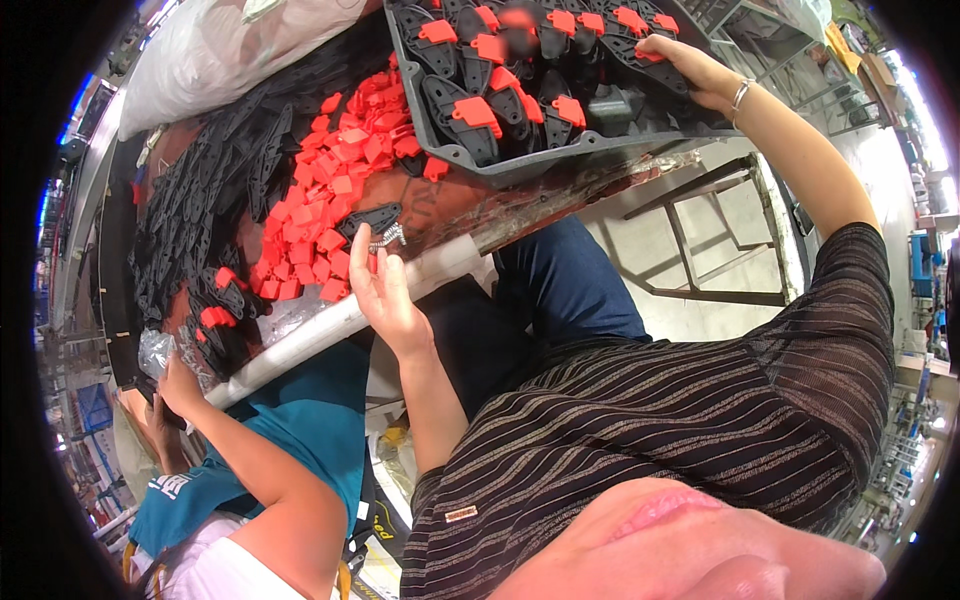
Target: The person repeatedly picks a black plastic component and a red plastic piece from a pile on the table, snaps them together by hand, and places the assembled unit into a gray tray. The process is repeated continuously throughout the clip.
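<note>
The left hand (385,290) pinches small silvery metal springs (388,238) between fingertips, beside a black flat plastic piece (375,217) at the near edge of the heap of red plastic clips (330,180). The right hand (690,68), fingers curled, grips the far right rim of the grey plastic tray (520,155) filled with assembled black-and-red parts (480,110). A co-worker's arm (240,450) reaches in at near left.

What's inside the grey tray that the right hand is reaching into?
The grey tray holds black plastic pieces fitted with orange clips. The right hand covers one corner, and whatever lies beneath the top layer cannot be seen.
</note>
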Tool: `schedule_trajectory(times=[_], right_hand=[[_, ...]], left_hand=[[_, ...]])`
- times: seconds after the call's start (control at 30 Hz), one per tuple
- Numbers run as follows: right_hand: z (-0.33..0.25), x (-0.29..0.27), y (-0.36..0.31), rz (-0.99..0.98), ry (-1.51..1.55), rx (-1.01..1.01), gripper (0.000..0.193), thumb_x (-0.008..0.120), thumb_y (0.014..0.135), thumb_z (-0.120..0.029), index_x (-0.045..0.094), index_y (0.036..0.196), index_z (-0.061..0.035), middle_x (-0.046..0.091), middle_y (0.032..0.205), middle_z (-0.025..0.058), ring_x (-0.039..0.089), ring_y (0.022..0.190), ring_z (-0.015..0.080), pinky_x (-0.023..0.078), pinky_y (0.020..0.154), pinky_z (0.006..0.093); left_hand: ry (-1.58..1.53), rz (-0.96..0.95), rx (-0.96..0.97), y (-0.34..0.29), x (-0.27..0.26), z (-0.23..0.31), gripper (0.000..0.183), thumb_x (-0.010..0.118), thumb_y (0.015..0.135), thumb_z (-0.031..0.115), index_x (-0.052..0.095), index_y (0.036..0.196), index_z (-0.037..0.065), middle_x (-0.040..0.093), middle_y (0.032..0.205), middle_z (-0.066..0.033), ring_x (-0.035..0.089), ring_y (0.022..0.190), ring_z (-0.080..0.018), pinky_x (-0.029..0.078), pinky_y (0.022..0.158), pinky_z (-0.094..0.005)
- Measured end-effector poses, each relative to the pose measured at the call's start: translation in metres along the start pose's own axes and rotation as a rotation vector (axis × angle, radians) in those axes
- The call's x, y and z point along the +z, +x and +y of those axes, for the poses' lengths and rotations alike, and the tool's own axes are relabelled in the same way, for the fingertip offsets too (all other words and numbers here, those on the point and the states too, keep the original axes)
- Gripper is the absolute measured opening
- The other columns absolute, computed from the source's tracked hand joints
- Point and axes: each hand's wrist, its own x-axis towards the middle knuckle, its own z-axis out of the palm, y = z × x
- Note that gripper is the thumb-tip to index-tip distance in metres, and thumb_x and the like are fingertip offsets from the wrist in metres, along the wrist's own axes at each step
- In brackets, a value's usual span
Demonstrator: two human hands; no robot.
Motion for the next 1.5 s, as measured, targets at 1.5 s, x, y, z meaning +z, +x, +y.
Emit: schedule_trajectory(times=[1.5], right_hand=[[0.019, 0.052, 0.022, -0.235, -0.409, 0.347, 0.035, 0.048, 0.085, -0.043, 0.060, 0.093, -0.0116, 0.064, 0.093, 0.0016, 0.058, 0.084, 0.0149, 0.044, 0.076, 0.0352]], left_hand=[[0.056, -0.027, -0.162, 0.002, -0.009, -0.021, 0.039, 0.052, 0.085, -0.001, 0.048, 0.124, -0.004, 0.043, 0.133, -0.0128, 0.042, 0.123, -0.0195, 0.034, 0.105, -0.0353]])
